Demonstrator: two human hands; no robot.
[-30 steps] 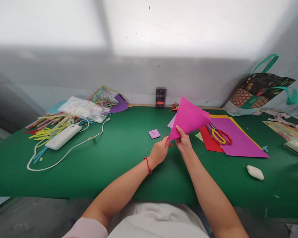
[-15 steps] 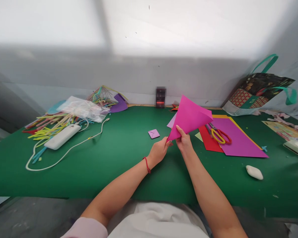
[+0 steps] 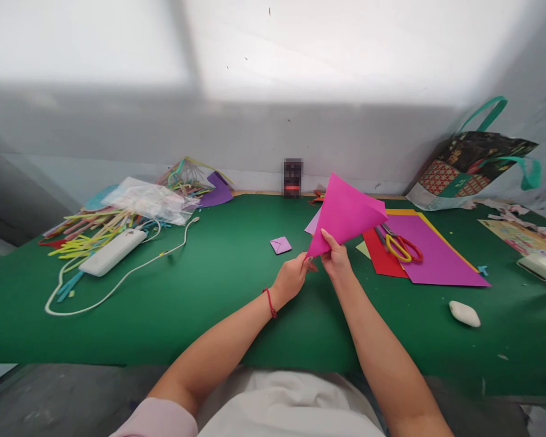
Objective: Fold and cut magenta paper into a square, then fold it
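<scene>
A bright pink sheet of paper [image 3: 346,212], rolled or folded into a cone shape, is held up over the table between both hands. My left hand [image 3: 292,276] pinches its narrow lower point. My right hand [image 3: 335,255] grips the lower side, thumb lying along the front and the other fingers behind, partly hidden. Left of the paper, a small folded lilac paper square [image 3: 281,245] lies flat on the green table [image 3: 236,285]. Scissors [image 3: 403,246] with yellow and red handles rest on red paper [image 3: 384,261] and purple paper [image 3: 441,255] to the right.
At left are a white power strip [image 3: 113,252] with its cable, paper strips [image 3: 82,240] and a clear plastic bag [image 3: 150,197]. A white rounded case [image 3: 465,314] sits front right. A patterned bag [image 3: 468,164] stands back right, and a blurred dark object [image 3: 293,178] by the wall.
Both hands keep hold of the pink paper, which has barely shifted. The whole view has moved very slightly; the things on the table lie as before.
</scene>
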